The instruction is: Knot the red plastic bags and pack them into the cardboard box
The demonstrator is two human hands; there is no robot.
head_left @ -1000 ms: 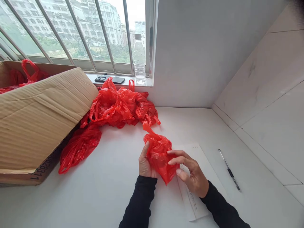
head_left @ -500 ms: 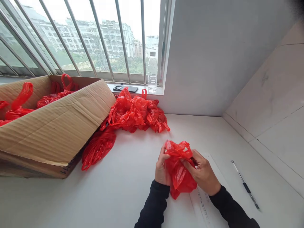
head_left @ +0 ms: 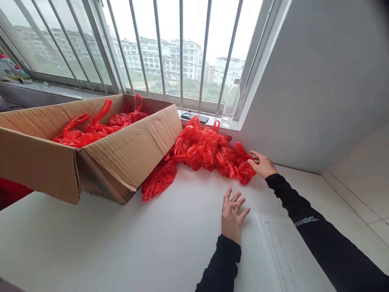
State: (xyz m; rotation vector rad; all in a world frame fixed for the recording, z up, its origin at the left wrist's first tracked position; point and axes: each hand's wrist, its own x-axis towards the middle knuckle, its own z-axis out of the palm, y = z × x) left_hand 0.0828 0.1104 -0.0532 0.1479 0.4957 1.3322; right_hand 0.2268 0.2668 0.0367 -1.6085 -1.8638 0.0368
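Note:
My left hand (head_left: 233, 215) hovers over the white table with its fingers spread and nothing in them. Farther back, my right hand (head_left: 261, 165) is open beside a red plastic bag (head_left: 245, 166) at the right end of a heap of red bags (head_left: 203, 146). Whether its fingertips touch that bag is hard to tell. Another red bag (head_left: 160, 180) lies in front of the heap, close to the cardboard box (head_left: 136, 148). Several knotted red bags (head_left: 100, 132) with loop handles sit inside the box.
A clear bottle (head_left: 231, 103) and a dark phone (head_left: 199, 117) stand and lie on the sill of the barred window. Near my right forearm, a sheet with printed or written marks (head_left: 278, 251) lies on the white table (head_left: 146, 243). A grey wall rises behind.
The red bag that both hands held has left them; one more bag now lies at the heap's right end. My right hand has reached forward, and both hands have opened. The view has turned left.

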